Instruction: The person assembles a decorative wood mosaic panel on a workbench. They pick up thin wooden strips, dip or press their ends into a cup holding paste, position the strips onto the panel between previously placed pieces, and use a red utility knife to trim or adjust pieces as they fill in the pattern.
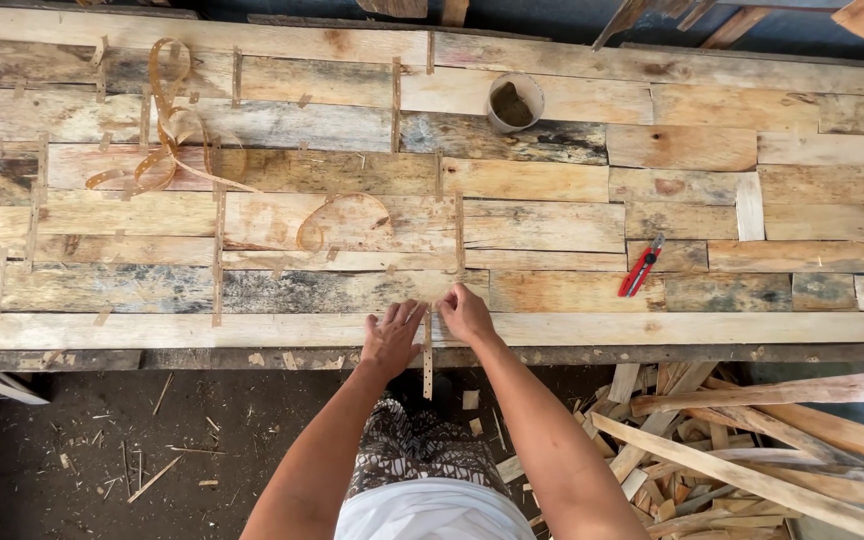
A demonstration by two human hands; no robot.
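Left hand (392, 338) flat, fingers spread, pressing thin veneer strip (428, 360) at front edge of plank panel (552, 225); right hand (465, 313) pinches strip's upper end. Red pliers (642, 266) lie well right.

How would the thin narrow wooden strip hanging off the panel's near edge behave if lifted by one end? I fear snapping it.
The thin narrow wooden strip looks slight, so probably very light. Similar curled veneer strips lie coiled on the patchwork wooden plank panel, suggesting it would bend rather than stay stiff. Being so slim, it may crack if bent sharply.
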